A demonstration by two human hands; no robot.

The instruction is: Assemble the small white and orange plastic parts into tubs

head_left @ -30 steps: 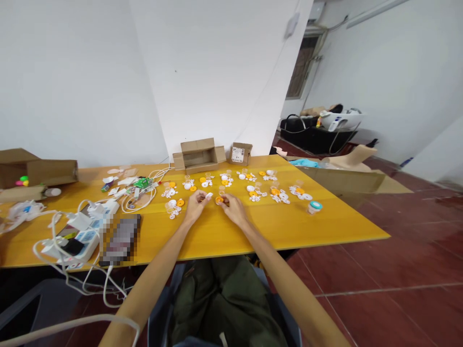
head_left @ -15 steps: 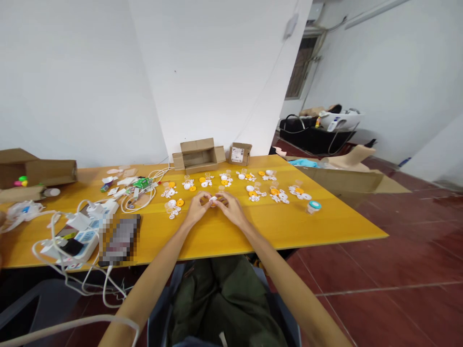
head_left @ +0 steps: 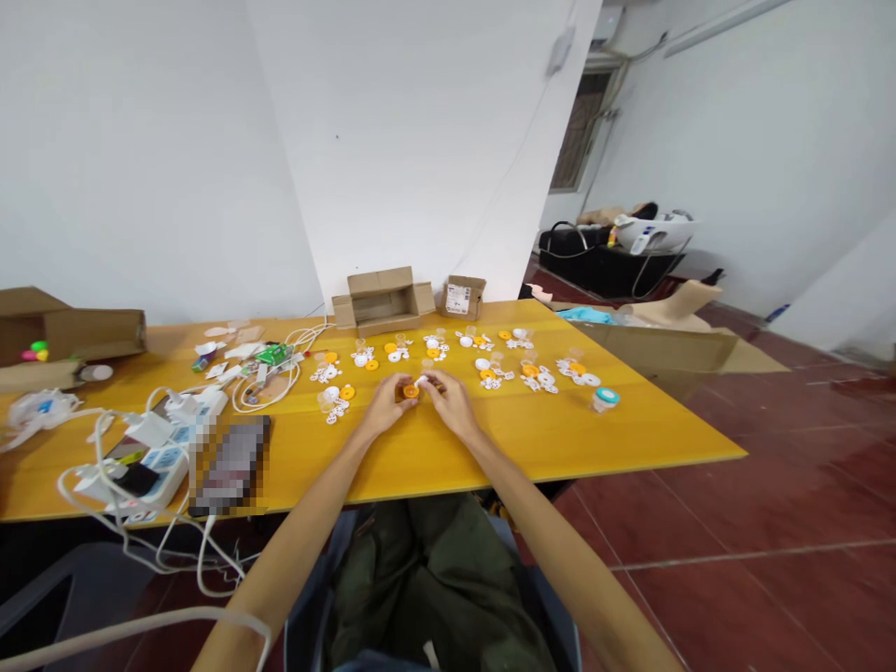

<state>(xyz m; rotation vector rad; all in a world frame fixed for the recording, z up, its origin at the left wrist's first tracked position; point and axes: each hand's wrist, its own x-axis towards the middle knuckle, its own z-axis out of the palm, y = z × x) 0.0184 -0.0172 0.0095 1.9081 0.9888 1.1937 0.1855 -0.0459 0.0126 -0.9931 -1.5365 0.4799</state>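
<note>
My left hand [head_left: 385, 405] pinches orange cap [head_left: 412, 393]; right hand [head_left: 449, 401] pinches small white piece [head_left: 421, 381] at cap's one o'clock. Fitting step, I judge; next move needs alignment.

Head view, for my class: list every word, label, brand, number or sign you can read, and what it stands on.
No text is clearly readable.
White label on the small cardboard box: dark print, too small.
Power strip: any print too small.
Phone: pixelated.
Held orange piece: no lettering visible.
</note>
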